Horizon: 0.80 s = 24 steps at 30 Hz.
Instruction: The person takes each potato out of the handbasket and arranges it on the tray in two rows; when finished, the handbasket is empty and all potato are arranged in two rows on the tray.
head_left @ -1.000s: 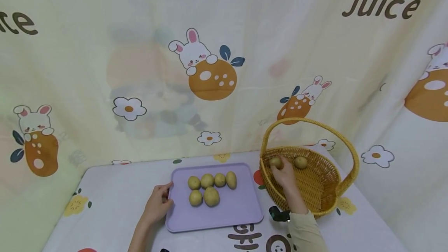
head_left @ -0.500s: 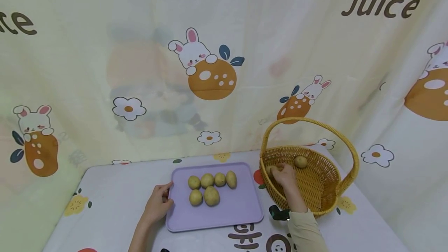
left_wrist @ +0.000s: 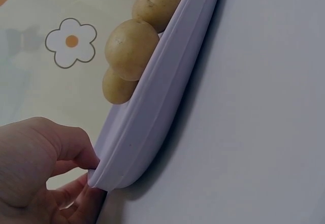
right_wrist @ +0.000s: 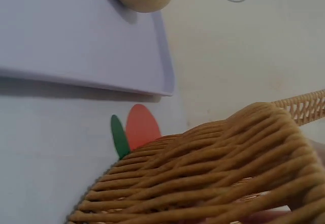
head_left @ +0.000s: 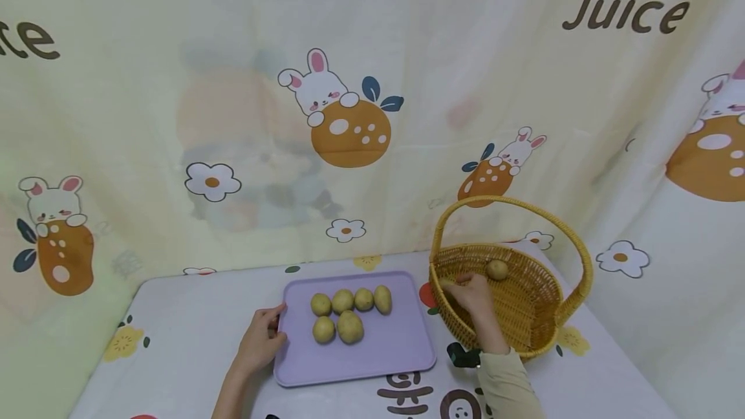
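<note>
My left hand [head_left: 263,340] holds the left rim of a lilac tray [head_left: 378,357]. In the left wrist view its thumb and fingers [left_wrist: 84,153] pinch the tray's corner edge from above and below. Several potatoes [head_left: 350,327] lie on the tray in two rows. My right hand [head_left: 476,296] reaches down into a yellow wicker basket [head_left: 532,335]. Its fingertips pinch a potato [head_left: 447,284] at the basket's left wall, mostly hidden by the fingers. A second potato [head_left: 497,269] rests at the back of the basket. The woven wall covers most of this hand in the right wrist view.
The basket's tall arched handle [head_left: 544,212] rises over its opening, right of the reaching arm. A patterned white cloth [head_left: 192,335] covers the table. Behind it hangs a printed curtain [head_left: 262,115].
My right hand has moved the potato a little left and toward me, against the basket's left wall. The left hand, the tray and its potatoes keep their places.
</note>
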### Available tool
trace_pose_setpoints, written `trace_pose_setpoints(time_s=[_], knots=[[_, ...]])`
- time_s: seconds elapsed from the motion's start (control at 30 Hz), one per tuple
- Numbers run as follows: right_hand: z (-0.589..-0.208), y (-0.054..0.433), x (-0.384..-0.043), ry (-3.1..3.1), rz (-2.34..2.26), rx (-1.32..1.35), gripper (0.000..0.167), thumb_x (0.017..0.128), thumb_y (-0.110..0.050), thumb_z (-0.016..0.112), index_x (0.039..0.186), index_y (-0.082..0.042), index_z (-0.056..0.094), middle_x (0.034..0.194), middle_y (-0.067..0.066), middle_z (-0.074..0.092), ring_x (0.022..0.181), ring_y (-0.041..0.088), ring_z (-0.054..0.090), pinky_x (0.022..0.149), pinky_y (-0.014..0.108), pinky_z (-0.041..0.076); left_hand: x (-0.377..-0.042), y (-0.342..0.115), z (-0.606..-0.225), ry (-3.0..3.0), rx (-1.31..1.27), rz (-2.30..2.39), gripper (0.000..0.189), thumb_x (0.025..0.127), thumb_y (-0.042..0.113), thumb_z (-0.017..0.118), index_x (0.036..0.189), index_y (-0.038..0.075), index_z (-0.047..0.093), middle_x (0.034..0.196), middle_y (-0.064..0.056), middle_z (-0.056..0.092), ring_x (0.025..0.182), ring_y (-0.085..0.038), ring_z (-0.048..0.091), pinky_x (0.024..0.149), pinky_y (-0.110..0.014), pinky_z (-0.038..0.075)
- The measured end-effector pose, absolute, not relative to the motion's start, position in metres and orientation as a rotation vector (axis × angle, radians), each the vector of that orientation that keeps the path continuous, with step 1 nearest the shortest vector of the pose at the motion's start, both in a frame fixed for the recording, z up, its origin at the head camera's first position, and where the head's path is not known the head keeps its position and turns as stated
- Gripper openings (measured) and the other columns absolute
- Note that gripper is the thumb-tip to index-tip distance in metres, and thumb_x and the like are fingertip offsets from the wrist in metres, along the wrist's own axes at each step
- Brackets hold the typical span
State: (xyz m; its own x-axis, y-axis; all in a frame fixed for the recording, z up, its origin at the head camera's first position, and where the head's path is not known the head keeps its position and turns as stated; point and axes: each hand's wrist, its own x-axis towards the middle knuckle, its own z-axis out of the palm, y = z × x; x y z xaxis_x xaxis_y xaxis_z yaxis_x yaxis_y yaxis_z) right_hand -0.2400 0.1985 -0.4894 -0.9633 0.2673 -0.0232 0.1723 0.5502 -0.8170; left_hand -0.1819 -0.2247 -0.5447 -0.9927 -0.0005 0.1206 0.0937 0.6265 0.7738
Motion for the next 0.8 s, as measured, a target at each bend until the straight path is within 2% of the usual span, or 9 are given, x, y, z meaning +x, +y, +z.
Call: trace_pose_setpoints(time_s=[0.07, 0.13, 0.23, 0.3, 0.4, 0.57, 0.8], knots=[[-0.487, 0.197, -0.239, -2.674, 1.449, -0.369, 0.054, 0.083, -0.027, 0.075, 0.116, 0.014, 0.062, 0.118, 0.035, 0.059, 0.108, 0.044, 0.055, 0.091, 0.050, 0.045, -0.181, -0.225, -0.543, -2.739, -0.073, -1.301, 0.061, 0.077, -0.004, 0.063, 0.137, -0.007, 0.052, 0.118, -0.021, 0.052, 0.093, -0.023, 0.061, 0.080, -0.034, 0.050], [-0.485, 0.196, -0.237, -2.653, 1.501, -0.353, 0.053, 0.085, -0.025, 0.073, 0.118, 0.014, 0.063, 0.120, 0.034, 0.058, 0.109, 0.042, 0.055, 0.090, 0.046, 0.045, -0.181, -0.225, -0.542, -2.741, -0.072, -1.299, 0.061, 0.077, -0.003, 0.063, 0.137, -0.007, 0.052, 0.118, -0.021, 0.052, 0.093, -0.024, 0.061, 0.080, -0.035, 0.050], [-0.483, 0.195, -0.236, -2.590, 1.609, -0.344, 0.047, 0.086, -0.019, 0.072, 0.115, 0.016, 0.064, 0.107, 0.030, 0.063, 0.091, 0.031, 0.061, 0.077, 0.035, 0.049, -0.181, -0.225, -0.542, -2.744, -0.075, -1.296, 0.061, 0.077, -0.003, 0.064, 0.137, -0.007, 0.052, 0.119, -0.021, 0.052, 0.093, -0.024, 0.060, 0.081, -0.035, 0.050], [-0.482, 0.196, -0.235, -2.540, 1.701, -0.359, 0.044, 0.085, -0.014, 0.071, 0.116, 0.017, 0.063, 0.095, 0.022, 0.065, 0.076, 0.021, 0.061, 0.066, 0.029, 0.049, -0.181, -0.225, -0.542, -2.747, -0.076, -1.290, 0.061, 0.077, -0.003, 0.064, 0.137, -0.007, 0.052, 0.118, -0.021, 0.052, 0.093, -0.023, 0.060, 0.080, -0.035, 0.050], [-0.479, 0.198, -0.233, -2.473, 1.846, -0.398, 0.046, 0.084, -0.009, 0.069, 0.120, 0.017, 0.059, 0.082, 0.011, 0.063, 0.062, 0.014, 0.059, 0.058, 0.028, 0.052, -0.181, -0.225, -0.543, -2.749, -0.079, -1.283, 0.061, 0.078, -0.004, 0.064, 0.138, -0.007, 0.052, 0.118, -0.021, 0.052, 0.093, -0.023, 0.059, 0.080, -0.036, 0.050], [-0.469, 0.200, -0.228, -2.459, 1.892, -0.428, 0.047, 0.084, -0.009, 0.069, 0.122, 0.015, 0.059, 0.078, 0.004, 0.063, 0.065, 0.015, 0.061, 0.062, 0.033, 0.054, -0.182, -0.225, -0.544, -2.747, -0.084, -1.280, 0.061, 0.078, -0.003, 0.064, 0.137, -0.007, 0.052, 0.119, -0.021, 0.052, 0.093, -0.024, 0.059, 0.081, -0.037, 0.049], [-0.457, 0.202, -0.221, -2.475, 1.887, -0.459, 0.047, 0.087, -0.014, 0.071, 0.125, 0.012, 0.060, 0.089, 0.007, 0.068, 0.075, 0.016, 0.066, 0.071, 0.036, 0.054, -0.182, -0.226, -0.546, -2.757, -0.079, -1.262, 0.061, 0.078, -0.003, 0.063, 0.138, -0.006, 0.052, 0.120, -0.022, 0.051, 0.094, -0.025, 0.060, 0.082, -0.038, 0.049]])
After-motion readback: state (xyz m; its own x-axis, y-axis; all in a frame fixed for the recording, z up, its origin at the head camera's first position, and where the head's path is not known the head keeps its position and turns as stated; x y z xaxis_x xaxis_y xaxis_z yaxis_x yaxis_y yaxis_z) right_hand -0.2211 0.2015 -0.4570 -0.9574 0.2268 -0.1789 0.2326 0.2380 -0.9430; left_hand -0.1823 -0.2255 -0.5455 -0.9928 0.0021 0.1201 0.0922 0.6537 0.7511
